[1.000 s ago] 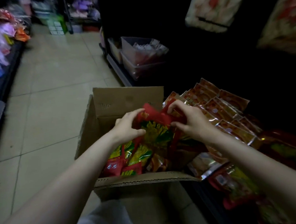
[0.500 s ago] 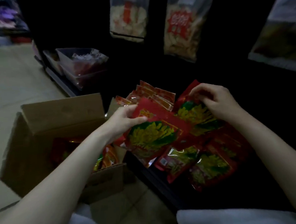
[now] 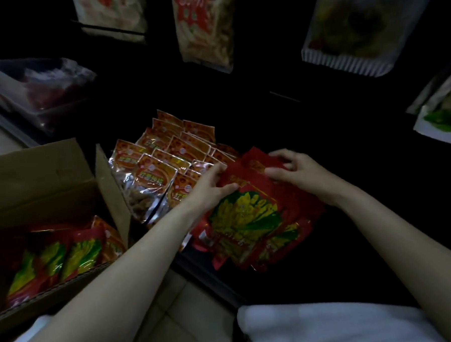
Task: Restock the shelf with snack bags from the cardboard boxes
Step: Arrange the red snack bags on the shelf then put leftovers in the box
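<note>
A red snack bag (image 3: 243, 209) with a yellow and green picture lies on top of a pile of like bags on the dark low shelf (image 3: 353, 242). My left hand (image 3: 211, 187) pinches its upper left edge. My right hand (image 3: 295, 173) grips the top edge of the bags at the upper right. The open cardboard box (image 3: 44, 180) stands on the floor at the left, with several red snack bags (image 3: 67, 255) upright inside it.
Orange and silver snack packs (image 3: 164, 163) lie in rows on the shelf just left of my hands. Clear tubs (image 3: 40, 91) sit further left. Large bags (image 3: 204, 28) hang above the shelf. Pale tiled floor (image 3: 179, 309) shows below, with my white-clad knees.
The view has swung right from the box to the shelf. Both hands carried the red bags out of the box and onto the shelf pile.
</note>
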